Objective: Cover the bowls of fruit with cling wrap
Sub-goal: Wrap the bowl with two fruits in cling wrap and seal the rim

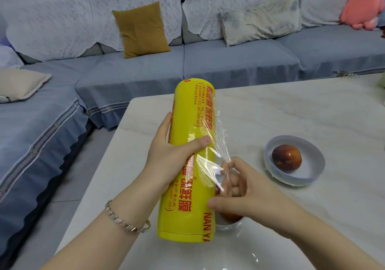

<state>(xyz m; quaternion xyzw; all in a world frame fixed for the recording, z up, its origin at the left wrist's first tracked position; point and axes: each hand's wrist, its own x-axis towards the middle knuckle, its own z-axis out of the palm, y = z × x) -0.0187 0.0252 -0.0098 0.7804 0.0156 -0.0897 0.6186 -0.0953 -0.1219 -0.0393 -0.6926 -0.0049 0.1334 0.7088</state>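
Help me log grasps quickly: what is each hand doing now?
Left hand: grips the yellow cylindrical cling-wrap roll.
Right hand: pinches the clear plastic film pulled from that roll.

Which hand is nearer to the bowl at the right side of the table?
Right. The right hand pinches film just left of the bowl; the left hand grips the roll farther left.
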